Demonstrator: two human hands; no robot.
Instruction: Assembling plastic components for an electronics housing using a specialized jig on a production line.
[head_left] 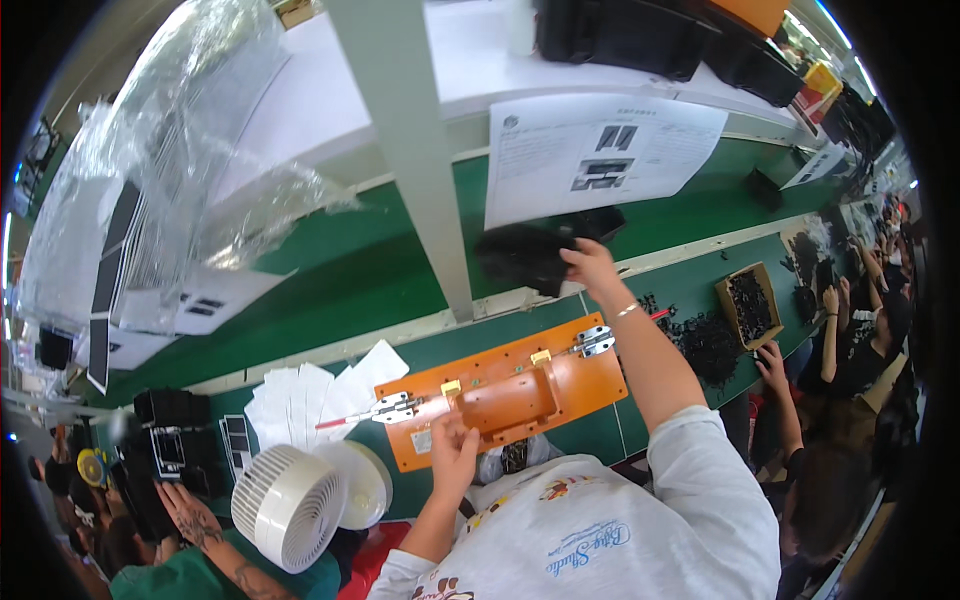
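Observation:
My right hand (592,266) is stretched out to the far side of the bench, its fingers closed on the edge of a black, blurred plastic part (525,258). Another dark part (598,221) lies just behind it, below the hanging paper. In front of me an orange fixture board (590,381) with a recessed middle lies on the green bench. It carries two yellow blocks and a metal toggle clamp (392,408) at the left, with a second toggle clamp (595,341) at the right. My left hand (455,455) rests at the board's near edge, fingers loosely apart and apparently holding nothing.
White sheets (300,400) lie left of the board, near a white desk fan (290,505). A grey post (400,130) rises behind the board. To the right are loose black parts (705,345) and a cardboard box (752,305) of them. Other people work on both sides.

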